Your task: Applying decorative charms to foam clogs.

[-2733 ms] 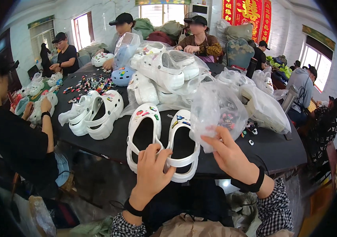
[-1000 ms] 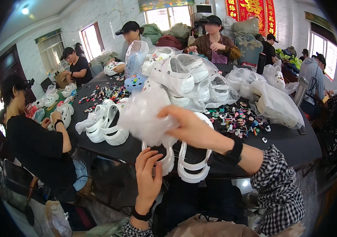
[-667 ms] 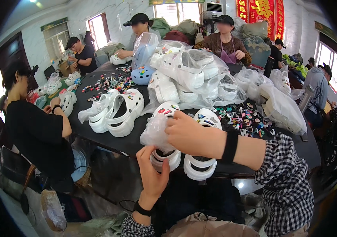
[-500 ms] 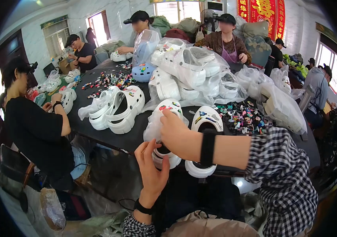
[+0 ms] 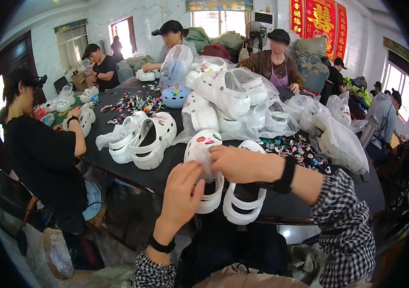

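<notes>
A white clog (image 5: 209, 199) lies toe-away at the table's near edge, with colourful charms on its toe. Crumpled clear plastic bag (image 5: 201, 157) covers part of its opening. My right hand (image 5: 243, 164) reaches across from the right, closed on the bag; its fingertips are partly hidden. My left hand (image 5: 181, 192) is at the clog's left side, its fingers curled at the bag's edge and its thumb a little apart. Right beside it is a second white clog (image 5: 244, 211), its toe partly covered by my right hand.
Bagged white clogs (image 5: 233, 91) are heaped mid-table. Another white pair (image 5: 154, 139) stands to the left. Small charms (image 5: 298, 151) lie scattered at right, more charms (image 5: 137, 103) at far left. A person in black (image 5: 41, 144) works at left; others sit across the table.
My left hand has moved up to the bag and its fingers have curled in. The right hand has shifted right and down, and the bag has gathered between both hands.
</notes>
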The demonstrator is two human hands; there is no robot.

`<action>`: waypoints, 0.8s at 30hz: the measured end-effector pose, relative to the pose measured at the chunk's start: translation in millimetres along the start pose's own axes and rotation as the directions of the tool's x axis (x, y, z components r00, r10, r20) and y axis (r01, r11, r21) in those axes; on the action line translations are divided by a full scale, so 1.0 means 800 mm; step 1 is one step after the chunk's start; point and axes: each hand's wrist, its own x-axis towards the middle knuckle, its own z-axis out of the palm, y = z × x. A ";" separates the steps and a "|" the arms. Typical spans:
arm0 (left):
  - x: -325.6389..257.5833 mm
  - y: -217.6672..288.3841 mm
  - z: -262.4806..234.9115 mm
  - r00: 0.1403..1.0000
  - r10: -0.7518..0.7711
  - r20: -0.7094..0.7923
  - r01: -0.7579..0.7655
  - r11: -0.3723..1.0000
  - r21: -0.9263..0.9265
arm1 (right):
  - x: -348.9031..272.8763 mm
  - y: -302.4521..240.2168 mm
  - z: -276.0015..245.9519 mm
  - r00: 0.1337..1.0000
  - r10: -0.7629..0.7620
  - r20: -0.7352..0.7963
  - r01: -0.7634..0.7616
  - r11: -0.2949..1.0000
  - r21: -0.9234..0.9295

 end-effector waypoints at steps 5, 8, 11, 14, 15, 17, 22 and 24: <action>0.010 0.017 -0.007 0.946 0.205 0.252 -0.258 0.946 0.199 | -0.009 0.000 -0.039 0.900 0.267 -0.344 -0.182 0.948 0.259; 0.019 0.024 -0.011 0.916 0.174 0.362 -0.270 0.934 0.234 | -0.010 0.006 -0.022 0.928 0.165 -0.335 -0.121 0.981 0.149; 0.033 0.020 -0.001 0.873 0.188 0.449 -0.341 0.895 0.287 | -0.016 -0.007 -0.002 0.974 0.106 -0.202 -0.123 0.990 -0.071; 0.052 0.012 0.006 0.837 0.120 0.534 -0.342 0.876 0.339 | -0.006 -0.009 0.002 0.987 0.161 0.002 -0.153 0.943 -0.295; 0.055 0.014 0.005 0.805 0.042 0.591 -0.313 0.877 0.365 | 0.001 -0.012 0.002 0.979 0.200 0.051 -0.167 0.914 -0.369; 0.047 0.002 0.013 0.843 0.126 0.523 -0.344 0.874 0.343 | 0.007 -0.010 0.012 0.983 0.178 0.040 -0.133 0.850 -0.510; 0.028 -0.002 0.039 0.926 0.338 0.171 -0.378 0.851 0.365 | 0.032 -0.026 0.018 0.932 0.311 0.186 -0.123 0.754 -0.645; 0.017 0.010 0.031 0.948 0.274 0.164 -0.313 0.900 0.305 | 0.033 -0.029 0.041 0.933 0.352 0.074 -0.187 0.650 -0.737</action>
